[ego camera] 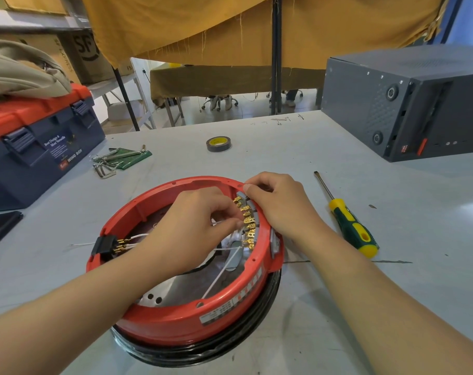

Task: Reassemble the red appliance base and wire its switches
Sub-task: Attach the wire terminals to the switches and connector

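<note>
Base: red appliance base (176, 315) lies under both my grips on the worktop (338, 307).
Left grip (194, 226): pinching a white wire (221, 274) end.
Right grip (277, 203): steadying the gold switch terminals (246, 221).
Advice: push straight, seat fully.

Both forearms reach forward; left hand (194, 226) pinches with curled fingers, right hand (278, 204) curls beside it.
</note>
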Motion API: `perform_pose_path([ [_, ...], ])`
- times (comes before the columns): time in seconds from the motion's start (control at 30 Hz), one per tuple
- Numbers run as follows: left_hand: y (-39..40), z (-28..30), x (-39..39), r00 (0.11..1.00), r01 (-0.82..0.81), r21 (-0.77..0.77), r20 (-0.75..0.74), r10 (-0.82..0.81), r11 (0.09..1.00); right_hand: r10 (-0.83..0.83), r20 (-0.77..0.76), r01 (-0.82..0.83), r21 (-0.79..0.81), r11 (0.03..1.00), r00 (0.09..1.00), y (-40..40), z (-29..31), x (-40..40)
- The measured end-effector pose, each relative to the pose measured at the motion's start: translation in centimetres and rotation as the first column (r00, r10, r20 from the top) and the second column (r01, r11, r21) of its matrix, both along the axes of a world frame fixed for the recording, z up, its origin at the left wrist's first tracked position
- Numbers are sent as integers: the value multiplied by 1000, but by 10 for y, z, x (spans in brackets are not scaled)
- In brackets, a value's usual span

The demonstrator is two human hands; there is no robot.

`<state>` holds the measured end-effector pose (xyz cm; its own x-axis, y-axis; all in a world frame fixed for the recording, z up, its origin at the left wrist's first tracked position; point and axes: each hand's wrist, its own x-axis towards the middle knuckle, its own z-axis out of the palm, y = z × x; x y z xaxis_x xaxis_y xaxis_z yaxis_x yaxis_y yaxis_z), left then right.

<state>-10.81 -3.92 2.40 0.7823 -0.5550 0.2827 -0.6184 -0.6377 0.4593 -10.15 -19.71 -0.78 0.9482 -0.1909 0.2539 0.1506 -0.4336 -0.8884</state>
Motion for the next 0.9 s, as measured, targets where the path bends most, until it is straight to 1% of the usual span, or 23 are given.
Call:
perform_pose_path([
  [0.23,-3,1,-1,999,35,6,39,-35,999,-13,8,13,6,1000,1000,3,-1,0],
  [0.43,-4,1,-1,998,46,-12,40,-45,999,-5,-8,5,16,1000,1000,3,-1,-1],
  [0.77,-6,-1,0,997,54,-20,49,-53,998,10,-11,-10,-27,1000,1000,1,-3,5],
  [0.9,-4,0,2,997,58,-25,43,-57,998,21,-13,-21,-7,1000,1000,-1,-3,4],
])
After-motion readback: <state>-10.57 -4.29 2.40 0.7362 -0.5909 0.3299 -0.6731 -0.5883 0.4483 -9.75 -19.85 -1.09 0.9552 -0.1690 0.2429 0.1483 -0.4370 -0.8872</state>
